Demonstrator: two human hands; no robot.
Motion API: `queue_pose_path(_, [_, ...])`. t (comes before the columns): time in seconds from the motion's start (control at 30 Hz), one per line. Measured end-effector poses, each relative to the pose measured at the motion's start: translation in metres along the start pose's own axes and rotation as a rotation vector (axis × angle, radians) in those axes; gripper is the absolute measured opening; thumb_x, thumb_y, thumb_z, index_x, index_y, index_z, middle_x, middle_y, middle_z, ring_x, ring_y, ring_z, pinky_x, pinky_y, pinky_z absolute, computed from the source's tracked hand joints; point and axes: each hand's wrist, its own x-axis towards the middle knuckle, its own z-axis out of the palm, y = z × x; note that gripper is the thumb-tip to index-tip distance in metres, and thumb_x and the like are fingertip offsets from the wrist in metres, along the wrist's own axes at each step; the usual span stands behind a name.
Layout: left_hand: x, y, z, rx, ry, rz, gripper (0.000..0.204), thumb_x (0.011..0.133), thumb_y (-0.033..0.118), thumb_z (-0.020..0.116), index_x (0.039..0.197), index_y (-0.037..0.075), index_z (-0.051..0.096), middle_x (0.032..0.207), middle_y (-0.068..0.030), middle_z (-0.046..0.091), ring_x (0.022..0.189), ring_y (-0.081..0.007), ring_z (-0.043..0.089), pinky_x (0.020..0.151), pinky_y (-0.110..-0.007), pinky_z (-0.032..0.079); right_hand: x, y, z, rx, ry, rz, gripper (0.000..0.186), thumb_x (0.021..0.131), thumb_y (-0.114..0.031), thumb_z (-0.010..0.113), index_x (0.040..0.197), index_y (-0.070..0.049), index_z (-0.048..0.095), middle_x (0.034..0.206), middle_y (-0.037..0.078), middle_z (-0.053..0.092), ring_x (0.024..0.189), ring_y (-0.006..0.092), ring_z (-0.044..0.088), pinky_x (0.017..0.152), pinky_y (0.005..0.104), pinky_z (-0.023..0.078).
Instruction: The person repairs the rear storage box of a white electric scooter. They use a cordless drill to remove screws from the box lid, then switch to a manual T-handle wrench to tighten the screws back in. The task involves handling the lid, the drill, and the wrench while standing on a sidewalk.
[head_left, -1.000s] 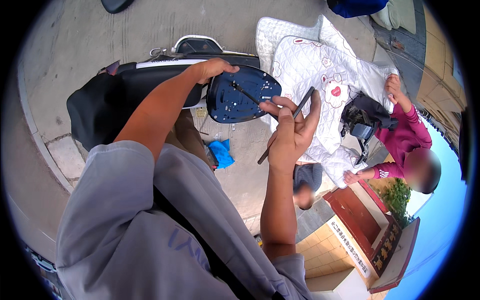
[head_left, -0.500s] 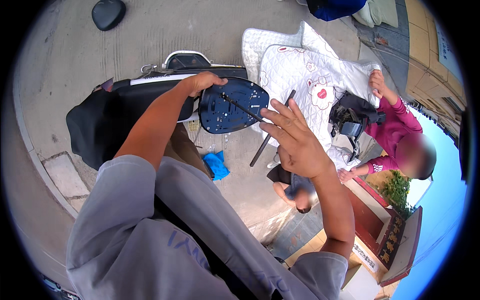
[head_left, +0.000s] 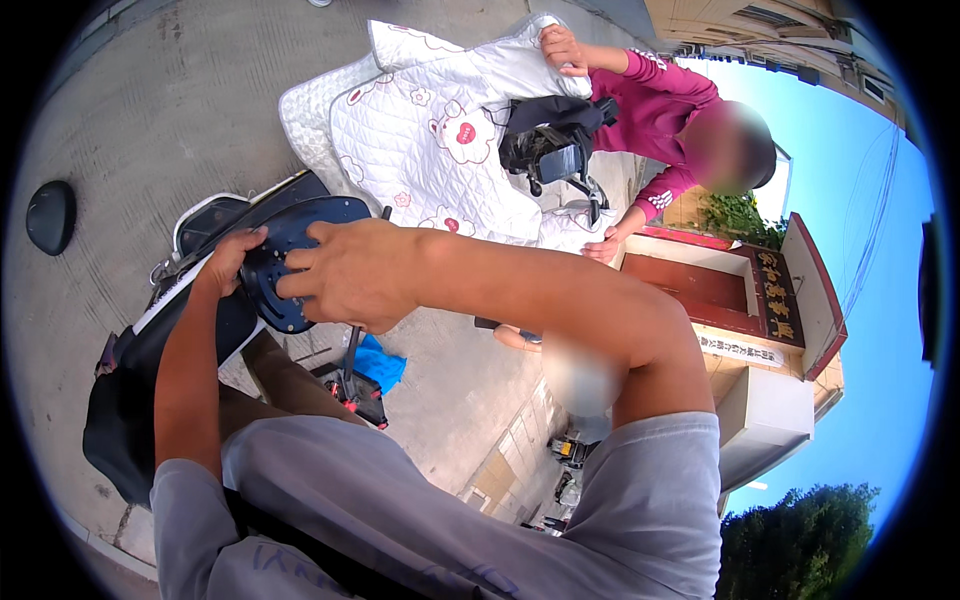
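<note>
Left grip: left hand point(head_left: 232, 262) curled over the left edge of a dark blue, rounded plastic panel point(head_left: 295, 260), fingers wrapped on its rim, holding it.
Right grip: right hand point(head_left: 350, 275) laid across the face of the same panel, fingers bent and pressed together against it; whether anything is pinched underneath cannot be told.
Panel position: tilted on top of a black scooter body with a white stripe point(head_left: 185, 330), between both hands, close to the chest.
Thin rod: slim dark stick point(head_left: 352, 345) showing just below the right hand, pointing down toward the ground.
Below: crumpled blue cloth point(head_left: 380, 362) on the grey concrete ground point(head_left: 120, 120).
Left side: black rounded cap point(head_left: 50, 215) lying well apart on the ground.
Behind: white quilted cover with red cartoon prints point(head_left: 430, 150) draped over a second scooter, touched by a person in a magenta sleeve point(head_left: 655, 100).
</note>
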Motion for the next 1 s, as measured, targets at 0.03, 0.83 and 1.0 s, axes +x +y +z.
queue_pose_path(0.03, [0.001,-0.001,0.001,-0.008,0.001,-0.001,0.042,0.099,0.04,0.073,0.123,0.007,0.066,0.114,-0.0074,0.072,0.103,-0.0217,0.073,0.09,-0.042,0.061,-0.005,-0.003,0.009,0.055,0.107,0.147,0.029,0.079,-0.021,0.081,0.105,-0.009,0.077,0.111,0.007,0.067,0.109,0.0244,0.062,0.088,0.0431,0.053])
queue_pose_path(0.83, [-0.014,0.011,-0.007,0.489,0.135,-0.086,0.078,0.087,0.049,0.085,0.142,-0.002,0.062,0.135,-0.0156,0.068,0.127,-0.0274,0.063,0.113,-0.047,0.045,-0.037,-0.045,0.007,-0.463,0.272,0.307,0.024,0.085,-0.009,0.067,0.104,0.003,0.074,0.131,0.015,0.069,0.124,0.0315,0.064,0.107,0.0393,0.053])
queue_pose_path(1.0, [-0.004,0.0,-0.007,0.477,0.111,-0.028,0.058,0.081,0.028,0.092,0.127,-0.001,0.072,0.119,-0.0087,0.074,0.116,-0.0202,0.064,0.103,-0.036,0.045,-0.03,-0.024,-0.014,-0.584,-0.108,-0.02,0.03,0.083,-0.012,0.068,0.11,-0.001,0.076,0.11,0.006,0.069,0.104,0.0223,0.062,0.104,0.0336,0.047])
